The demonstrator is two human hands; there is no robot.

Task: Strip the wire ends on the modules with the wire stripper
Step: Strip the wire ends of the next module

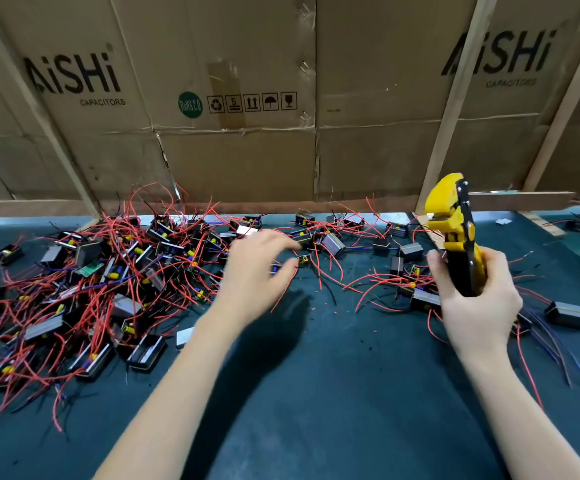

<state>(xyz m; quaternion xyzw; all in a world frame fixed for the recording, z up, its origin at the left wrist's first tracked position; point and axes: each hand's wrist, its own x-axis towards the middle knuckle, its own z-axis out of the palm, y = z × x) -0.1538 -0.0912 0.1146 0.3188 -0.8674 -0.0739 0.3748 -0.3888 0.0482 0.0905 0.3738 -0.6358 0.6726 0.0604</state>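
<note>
A big heap of small black modules (108,278) with red and dark wires covers the left and back of the dark green table (333,393). My left hand (257,268) hovers at the heap's right edge, blurred, fingers loosely spread, holding nothing I can see. A small module with a yellow part (303,260) lies just past its fingertips. My right hand (475,292) grips the handles of a yellow and black wire stripper (455,230), held upright with its jaws up, above a smaller scatter of modules (413,289).
Flattened cardboard boxes (240,98) braced by wooden battens (455,109) wall off the table's back edge. More modules (571,315) and loose wires lie at the right. Tiny red insulation bits (330,308) dot the table between my hands.
</note>
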